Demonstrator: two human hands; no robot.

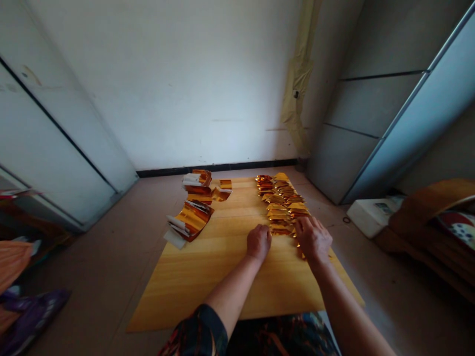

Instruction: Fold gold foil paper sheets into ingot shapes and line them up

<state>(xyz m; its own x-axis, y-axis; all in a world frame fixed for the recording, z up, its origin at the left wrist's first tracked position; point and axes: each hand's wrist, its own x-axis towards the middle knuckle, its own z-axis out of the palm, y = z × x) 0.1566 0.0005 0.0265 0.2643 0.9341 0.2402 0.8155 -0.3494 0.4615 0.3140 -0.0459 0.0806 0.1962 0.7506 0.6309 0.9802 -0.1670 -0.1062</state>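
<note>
Two long rows of folded gold foil papers [279,211] lie packed on the right half of a wooden board [226,277]. My left hand [259,242] is curled closed at the near end of the left row; whatever its fingers may hold is hidden. Over the near part of the right row, my right hand [314,240] has its fingers bent down onto the folded gold papers there, covering some of them. On the board's left side lie a curved stack of gold foil sheets [195,220] with whitish backs, another stack [198,188] behind it, and loose gold sheets [222,192].
A white wall [208,99] rises behind the board. At right stand a grey cabinet [352,113], a white box [367,217] and a brown wooden piece of furniture [415,237]. A purple item [37,311] lies at lower left.
</note>
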